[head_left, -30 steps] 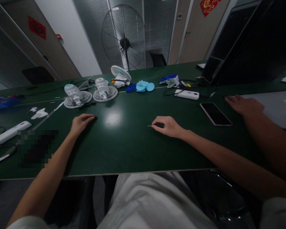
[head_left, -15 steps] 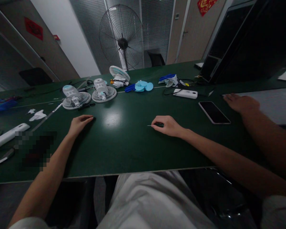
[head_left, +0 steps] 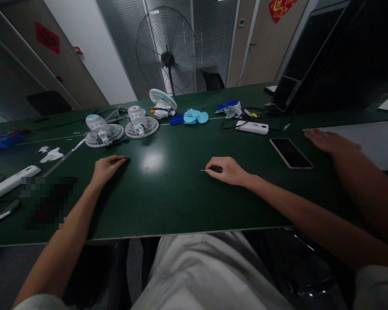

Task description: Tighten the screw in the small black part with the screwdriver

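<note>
Head view: tool (head_left: 217,169) between the right hand's (head_left: 229,171) fingers (head_left: 210,164), shaft (head_left: 202,170) protruding.

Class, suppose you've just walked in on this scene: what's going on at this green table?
The left hand pinches a small dark object, too small to identify. The right hand holds a thin tool with a dark handle, its tip pointing left. Beyond them are three small white fans and light-blue blades. To the right, past a phone, is another person's hand.
</note>
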Tool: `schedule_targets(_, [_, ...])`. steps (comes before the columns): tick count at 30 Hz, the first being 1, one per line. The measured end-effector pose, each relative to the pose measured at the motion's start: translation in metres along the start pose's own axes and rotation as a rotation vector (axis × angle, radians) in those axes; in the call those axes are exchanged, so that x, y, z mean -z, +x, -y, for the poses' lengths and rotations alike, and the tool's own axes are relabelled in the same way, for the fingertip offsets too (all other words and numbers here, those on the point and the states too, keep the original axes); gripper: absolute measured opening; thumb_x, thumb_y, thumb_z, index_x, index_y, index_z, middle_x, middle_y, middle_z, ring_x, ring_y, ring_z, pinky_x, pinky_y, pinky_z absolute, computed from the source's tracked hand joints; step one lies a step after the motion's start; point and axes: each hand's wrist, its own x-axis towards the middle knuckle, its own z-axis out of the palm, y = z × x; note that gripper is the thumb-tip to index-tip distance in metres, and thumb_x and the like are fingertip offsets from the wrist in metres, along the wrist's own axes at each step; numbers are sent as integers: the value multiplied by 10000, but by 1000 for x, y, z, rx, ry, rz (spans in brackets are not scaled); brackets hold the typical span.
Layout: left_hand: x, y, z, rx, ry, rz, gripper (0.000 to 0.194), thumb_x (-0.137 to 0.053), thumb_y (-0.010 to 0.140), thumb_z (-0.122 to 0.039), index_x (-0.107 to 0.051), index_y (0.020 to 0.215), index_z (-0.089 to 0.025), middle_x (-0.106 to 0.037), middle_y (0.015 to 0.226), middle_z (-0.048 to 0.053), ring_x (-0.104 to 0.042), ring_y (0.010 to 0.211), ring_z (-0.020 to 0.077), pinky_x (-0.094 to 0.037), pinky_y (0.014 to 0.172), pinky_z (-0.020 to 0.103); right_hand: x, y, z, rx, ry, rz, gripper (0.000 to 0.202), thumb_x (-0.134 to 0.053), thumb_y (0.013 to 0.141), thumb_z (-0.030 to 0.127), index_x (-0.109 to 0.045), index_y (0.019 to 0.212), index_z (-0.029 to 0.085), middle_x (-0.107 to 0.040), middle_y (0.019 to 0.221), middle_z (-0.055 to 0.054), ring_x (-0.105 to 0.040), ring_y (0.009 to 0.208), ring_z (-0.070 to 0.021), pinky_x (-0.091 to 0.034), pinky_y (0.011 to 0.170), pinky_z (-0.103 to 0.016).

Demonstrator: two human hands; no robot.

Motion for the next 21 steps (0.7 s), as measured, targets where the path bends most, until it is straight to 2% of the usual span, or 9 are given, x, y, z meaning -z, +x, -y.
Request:
schedule_targets(3, [-6,-2,-10,-12,-26,43,570,-673,799,-647,-796,1155,-219,-805,1044,75,-729,1006,303,-545,902,364,0,0,0,0,1,-2,165,-665,990,330,-757,1049,207,-753,1000,-51,-702,855,-190,-524,766,-317])
schedule_targets(6, [-26,-10,-41,-106,-105,132,550,-680,817,-638,-783,1142,-207,-794,1077,86,-724,987,286,-551,873,356,-1,1,1,-2,2,-5,163,-665,988,329,-758,1047,208,-754,997,-50,-702,861,-192,-524,775,-319])
schedule_targets(11, [-81,-38,-129,-429,-192,284,370,-667,902,-520,-769,1075,-210,-759,993,72,-656,799,208,-526,763,338,-1,2,2,-9,-15,-1,174,-654,993,339,-755,1044,206,-749,999,-51,-694,851,-191,-516,765,-319])
schedule_targets(13, [-100,-50,-164,-545,-263,370,309,-651,930,-459,-755,1095,-219,-739,994,67,-648,809,194,-518,742,324,0,2,3,-13,-25,4,171,-655,990,337,-754,1034,205,-748,993,-51,-694,854,-194,-513,766,-320])
schedule_targets(15, [-113,-59,-191,-629,-307,429,251,-645,940,-401,-747,1088,-225,-723,1007,65,-652,845,191,-521,755,324,0,1,4,-10,-33,-4,154,-665,978,325,-754,1016,206,-749,977,-50,-695,852,-196,-511,772,-322])
schedule_targets(18, [-121,-65,-211,-689,-331,468,211,-655,934,-356,-740,1076,-225,-710,1022,69,-650,875,198,-523,771,339,0,1,4,6,-41,-11,137,-668,968,310,-753,1007,210,-753,969,-50,-697,846,-197,-508,778,-324])
schedule_targets(21, [-122,-65,-212,-680,-347,483,203,-658,936,-346,-741,1079,-228,-710,1036,70,-644,875,199,-523,775,345,-1,0,5,22,-57,4,142,-657,975,313,-751,1016,215,-754,980,-51,-698,845,-197,-505,773,-322])
